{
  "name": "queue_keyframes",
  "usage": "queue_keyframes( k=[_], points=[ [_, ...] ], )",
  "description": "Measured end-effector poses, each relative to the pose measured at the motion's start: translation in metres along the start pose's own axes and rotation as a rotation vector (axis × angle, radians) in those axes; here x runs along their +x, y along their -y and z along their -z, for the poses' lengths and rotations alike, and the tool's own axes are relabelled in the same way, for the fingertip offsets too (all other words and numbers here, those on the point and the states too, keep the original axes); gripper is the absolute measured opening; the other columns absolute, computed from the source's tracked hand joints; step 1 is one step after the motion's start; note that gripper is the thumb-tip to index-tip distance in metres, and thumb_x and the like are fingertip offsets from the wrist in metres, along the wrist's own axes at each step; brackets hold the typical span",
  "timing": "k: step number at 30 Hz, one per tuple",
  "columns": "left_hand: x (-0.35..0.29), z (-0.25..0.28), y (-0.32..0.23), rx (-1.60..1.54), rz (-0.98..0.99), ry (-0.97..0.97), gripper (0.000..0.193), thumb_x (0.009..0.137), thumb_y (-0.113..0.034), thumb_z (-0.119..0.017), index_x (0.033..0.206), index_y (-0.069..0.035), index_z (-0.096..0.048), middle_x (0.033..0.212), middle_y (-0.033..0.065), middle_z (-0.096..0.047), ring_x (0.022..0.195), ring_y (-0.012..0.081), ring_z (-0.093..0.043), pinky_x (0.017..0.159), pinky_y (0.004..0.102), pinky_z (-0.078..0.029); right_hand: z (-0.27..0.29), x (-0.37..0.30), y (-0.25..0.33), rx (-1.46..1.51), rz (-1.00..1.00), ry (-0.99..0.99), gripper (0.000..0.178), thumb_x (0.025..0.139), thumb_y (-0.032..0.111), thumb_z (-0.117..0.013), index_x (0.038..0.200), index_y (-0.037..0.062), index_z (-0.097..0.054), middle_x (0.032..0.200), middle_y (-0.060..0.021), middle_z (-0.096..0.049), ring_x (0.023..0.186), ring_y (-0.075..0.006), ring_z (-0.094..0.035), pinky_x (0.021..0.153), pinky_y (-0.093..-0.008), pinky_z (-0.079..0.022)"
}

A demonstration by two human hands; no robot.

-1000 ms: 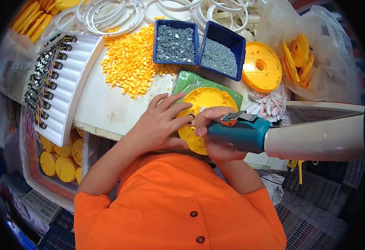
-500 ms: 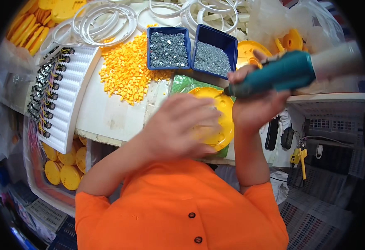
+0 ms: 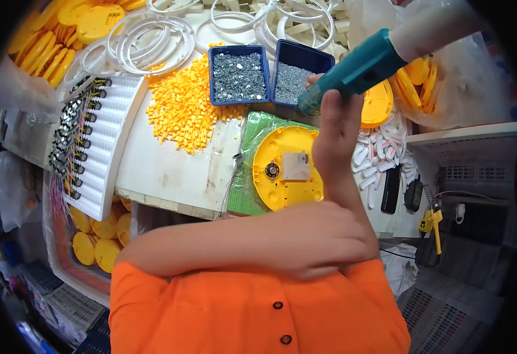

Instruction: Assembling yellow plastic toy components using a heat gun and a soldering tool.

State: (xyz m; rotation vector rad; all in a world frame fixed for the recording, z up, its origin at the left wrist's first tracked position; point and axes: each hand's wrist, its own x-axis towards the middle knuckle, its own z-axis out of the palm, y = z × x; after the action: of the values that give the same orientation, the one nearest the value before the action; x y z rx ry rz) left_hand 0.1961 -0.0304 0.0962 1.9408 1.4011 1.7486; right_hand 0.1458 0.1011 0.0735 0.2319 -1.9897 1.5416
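My right hand (image 3: 338, 130) is closed on a teal power screwdriver (image 3: 359, 68), raised above the right side of the bench with its tip end pointing left. My left arm crosses in front of my body, and my left hand (image 3: 329, 236) lies bent over my right forearm; its fingertips are blurred and partly hidden. Between the hands and the bins, a round yellow plastic housing (image 3: 270, 192) rests on a green mat (image 3: 244, 203). Inside it are a small round black part (image 3: 272, 170) and a white box-shaped part (image 3: 295, 166). Thin wires (image 3: 233, 177) run off its left side.
Two blue bins (image 3: 212, 101) of small metal parts stand behind the mat, beside a pile of small yellow pieces (image 3: 182, 115). A white foam tray (image 3: 108, 135) with wired parts is at left. Clear rings (image 3: 152, 44) lie at the back, white pieces (image 3: 382, 147) at right.
My left hand has moved from over the yellow housing down onto my right forearm, uncovering the housing. The screwdriver in my right hand has lifted up, away from the housing.
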Motion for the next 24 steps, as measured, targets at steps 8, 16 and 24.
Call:
queue_keyframes(
  k=[8, 16, 24],
  points=[
    [-0.128, 0.055, 0.024, 0.715, 0.918, -0.381, 0.028, 0.079, -0.011, -0.078, 0.103, -0.002, -0.066, 0.113, 0.0151, -0.063, 0.107, 0.0353, -0.059, 0.093, 0.045, -0.048, 0.036, -0.025, 0.009, -0.098, 0.011, -0.102, 0.045, 0.104, 0.016, -0.048, 0.143, -0.0058, -0.041, 0.138, -0.0154, -0.054, 0.126, -0.0214, -0.053, 0.111, -0.0358, -0.037],
    [-0.122, 0.06, 0.017, 1.124, 0.496, -0.19, 0.018, 0.074, -0.006, -0.072, 0.089, -0.012, -0.066, 0.117, 0.0033, -0.065, 0.117, 0.0274, -0.058, 0.095, 0.0443, -0.044, 0.072, -0.06, 0.02, -0.813, 0.664, -0.216, 0.036, 0.093, 0.019, -0.055, 0.121, -0.003, -0.052, 0.114, -0.0191, -0.058, 0.105, -0.0313, -0.059, 0.092, -0.0433, -0.049],
    [-0.05, 0.026, -0.015, 0.905, 0.073, -0.022, 0.028, 0.089, -0.016, -0.064, 0.116, -0.01, -0.067, 0.119, 0.006, -0.071, 0.122, 0.026, -0.063, 0.109, 0.0469, -0.042, -0.023, -0.053, 0.015, -0.73, 0.302, 0.34, 0.032, 0.077, 0.005, -0.072, 0.109, 0.0069, -0.069, 0.116, -0.0102, -0.064, 0.116, -0.0345, -0.058, 0.099, -0.0468, -0.047]
  ],
)
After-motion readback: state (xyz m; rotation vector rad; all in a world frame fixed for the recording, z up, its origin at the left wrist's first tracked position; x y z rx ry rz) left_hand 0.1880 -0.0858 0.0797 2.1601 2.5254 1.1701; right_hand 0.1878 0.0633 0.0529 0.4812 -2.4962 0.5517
